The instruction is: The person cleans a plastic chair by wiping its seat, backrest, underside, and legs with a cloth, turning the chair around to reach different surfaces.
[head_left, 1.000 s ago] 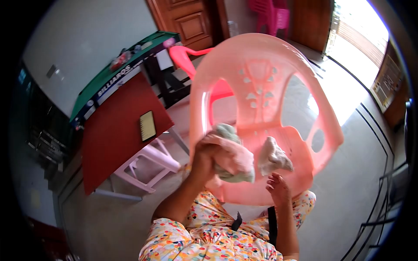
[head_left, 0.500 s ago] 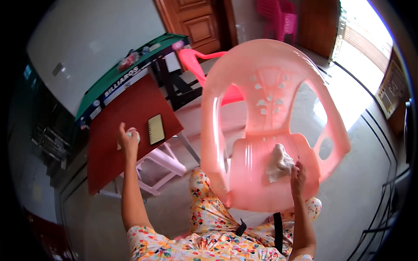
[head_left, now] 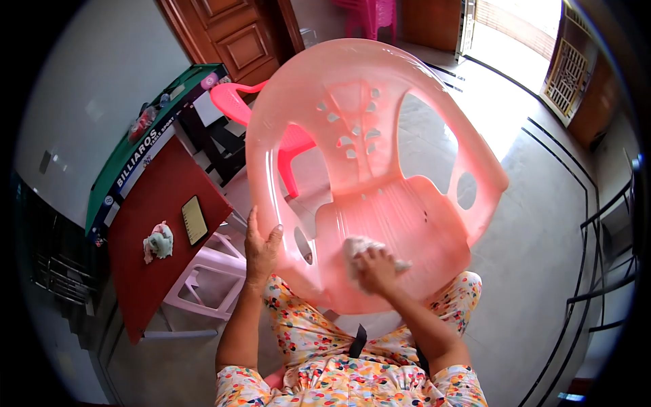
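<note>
Cloth lies bunched on the seat of the chair, the right hand pressing it, grip closed over it. The left hand rests against the chair's arm, grip partly open. On the tabletop, a crumpled rag sits apart.

Pretty loud outfit tbh: top with 2 short sleeves, plus pants in the same print, off-white covered in little rounded blobs of red, orange, yellow and bluish green. Plain black strap at the front too.
</note>
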`<state>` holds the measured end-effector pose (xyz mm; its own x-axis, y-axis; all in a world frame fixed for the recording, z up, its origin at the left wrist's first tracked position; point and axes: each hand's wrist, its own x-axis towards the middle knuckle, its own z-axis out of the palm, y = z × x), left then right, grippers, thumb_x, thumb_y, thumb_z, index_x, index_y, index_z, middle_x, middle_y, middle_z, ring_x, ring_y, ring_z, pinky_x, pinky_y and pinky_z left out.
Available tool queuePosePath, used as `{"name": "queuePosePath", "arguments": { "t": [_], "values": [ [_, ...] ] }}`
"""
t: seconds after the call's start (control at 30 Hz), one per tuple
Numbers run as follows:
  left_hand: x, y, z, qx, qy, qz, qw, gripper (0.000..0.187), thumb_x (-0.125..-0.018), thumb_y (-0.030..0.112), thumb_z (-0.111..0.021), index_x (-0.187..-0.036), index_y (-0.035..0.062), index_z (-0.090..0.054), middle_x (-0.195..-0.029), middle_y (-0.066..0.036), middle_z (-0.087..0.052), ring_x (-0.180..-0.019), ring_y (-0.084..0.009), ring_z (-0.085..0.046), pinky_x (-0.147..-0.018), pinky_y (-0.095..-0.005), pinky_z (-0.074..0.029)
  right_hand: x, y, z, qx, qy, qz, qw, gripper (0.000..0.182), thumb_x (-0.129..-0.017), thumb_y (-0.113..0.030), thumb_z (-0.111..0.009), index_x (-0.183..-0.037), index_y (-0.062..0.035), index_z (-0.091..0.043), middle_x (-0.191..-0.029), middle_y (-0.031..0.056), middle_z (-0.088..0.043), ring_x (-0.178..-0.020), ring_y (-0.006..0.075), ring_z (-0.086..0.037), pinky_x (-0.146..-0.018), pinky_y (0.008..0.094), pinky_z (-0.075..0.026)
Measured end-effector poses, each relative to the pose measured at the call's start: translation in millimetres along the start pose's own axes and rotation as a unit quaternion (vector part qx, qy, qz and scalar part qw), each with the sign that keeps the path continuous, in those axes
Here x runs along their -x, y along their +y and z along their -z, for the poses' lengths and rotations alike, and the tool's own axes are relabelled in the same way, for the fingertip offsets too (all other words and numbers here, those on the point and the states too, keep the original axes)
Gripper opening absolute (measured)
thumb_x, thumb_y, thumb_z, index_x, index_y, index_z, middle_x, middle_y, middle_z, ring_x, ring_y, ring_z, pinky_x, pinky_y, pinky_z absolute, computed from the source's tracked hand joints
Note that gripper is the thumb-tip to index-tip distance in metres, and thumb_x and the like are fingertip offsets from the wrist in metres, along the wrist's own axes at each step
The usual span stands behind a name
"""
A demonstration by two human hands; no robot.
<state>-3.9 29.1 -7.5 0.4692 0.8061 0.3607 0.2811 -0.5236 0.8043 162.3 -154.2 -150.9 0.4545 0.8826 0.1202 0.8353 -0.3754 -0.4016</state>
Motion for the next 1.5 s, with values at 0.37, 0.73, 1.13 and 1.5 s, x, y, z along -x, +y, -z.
{"name": "queuePosePath", "arguments": {
  "t": [0.37,0.73,1.13,1.5],
  "values": [
    [0,-5,-1,0.022,-0.006,0.031,0.999,0.063,-0.08,0.018,-0.062,-0.129,-0.0066,-0.031,-0.128,-0.022,-0.041,-0.117,-0.0288,-0.042,-0.099,-0.0335,-0.031,62,158,56,0.198,0.246,-0.021,0.949,0.019,-0.071,-0.021,-0.06,-0.088,-0.0141,-0.054,-0.091,0.0092,-0.052,-0.084,0.0285,-0.049,-0.072,0.0439,-0.037],
    [2,6,0,0.109,0.002,0.073,0.991,0.063,-0.079,0.015,-0.062,-0.131,-0.0031,-0.031,-0.128,-0.018,-0.042,-0.114,-0.0233,-0.043,-0.096,-0.0307,-0.034,42,96,33,0.118,0.219,-0.002,0.968,0.015,-0.075,-0.012,-0.051,-0.085,-0.002,-0.056,-0.075,0.0144,-0.055,-0.073,0.0314,-0.052,-0.068,0.0481,-0.04],
    [1,-9,0,0.075,0.005,0.051,0.996,0.065,-0.08,0.016,-0.063,-0.131,-0.006,-0.03,-0.127,-0.019,-0.042,-0.112,-0.0223,-0.045,-0.095,-0.0297,-0.035,-32,19,-21,0.012,0.026,0.143,0.989,0.04,-0.079,-0.029,-0.054,-0.119,-0.0316,-0.049,-0.126,0.0033,-0.043,-0.118,0.0314,-0.036,-0.091,0.0535,-0.029],
    [4,8,-1,0.08,0.007,0.065,0.995,0.066,-0.079,0.017,-0.063,-0.13,-0.0078,-0.029,-0.131,-0.024,-0.038,-0.123,-0.0285,-0.037,-0.102,-0.0327,-0.028,-91,174,51,0.322,0.091,-0.083,0.939,0.044,-0.07,-0.027,-0.06,-0.107,-0.0043,-0.054,-0.099,0.0111,-0.053,-0.095,0.0292,-0.049,-0.079,0.0415,-0.039]
  ]
}}
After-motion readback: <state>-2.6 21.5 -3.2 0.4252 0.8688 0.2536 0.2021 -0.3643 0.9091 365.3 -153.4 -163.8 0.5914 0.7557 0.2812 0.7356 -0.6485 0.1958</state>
